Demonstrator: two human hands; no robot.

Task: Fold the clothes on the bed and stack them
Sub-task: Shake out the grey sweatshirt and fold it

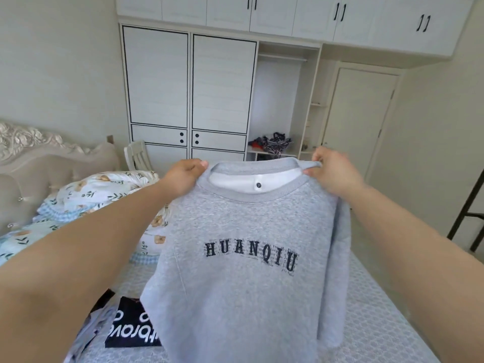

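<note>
Sweatshirt [235, 258] was a soft grey fleecy one, hanging in the air over the bed [379, 310], front facing me. Left hand [183, 176] and right hand [330, 171] each pinched a shoulder by the collar. Looked floppy and light-ish, so the shoulders seemed the right spot to grab.

2 hands, left hand [183, 176] and right hand [331, 170]; 1 grey sweatshirt [243, 258]; 1 black garment [131, 326].

Grey sweatshirt [235, 284] reads "HUANQIU" (dark capitals).
</note>
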